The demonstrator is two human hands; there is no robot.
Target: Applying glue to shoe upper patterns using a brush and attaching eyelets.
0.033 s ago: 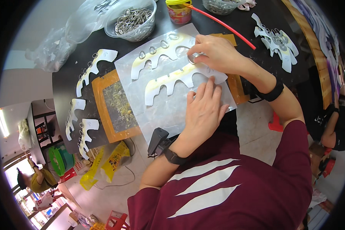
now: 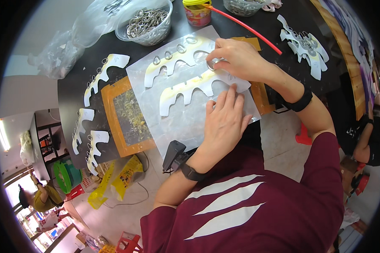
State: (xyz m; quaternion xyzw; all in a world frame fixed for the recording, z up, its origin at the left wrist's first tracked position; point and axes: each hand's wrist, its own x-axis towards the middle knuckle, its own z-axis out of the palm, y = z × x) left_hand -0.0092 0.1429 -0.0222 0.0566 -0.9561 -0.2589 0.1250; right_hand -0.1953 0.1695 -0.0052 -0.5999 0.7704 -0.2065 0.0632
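On a translucent plastic sheet (image 2: 177,126) lie two white scalloped fabric pieces with yellowish edges. The farther piece (image 2: 171,67) carries several metal rings (image 2: 168,55) along its top edge. The nearer piece (image 2: 182,93) has small notches in its upper edge. My right hand (image 2: 240,59) pinches a metal ring (image 2: 211,64) at the nearer piece's upper edge, toward its right end; the fingers partly hide it. My left hand (image 2: 226,120) lies flat with fingers stretched, its fingertips at the lower right edge of that piece.
Beyond the sheet stand a clear tub (image 2: 147,25) of metal rings and a yellow-lidded container (image 2: 197,13) with a red tube (image 2: 249,27). Several ringed pieces (image 2: 100,78) lie at left; more are piled (image 2: 306,46) at right. Orange tape (image 2: 114,114) borders a patch under the sheet.
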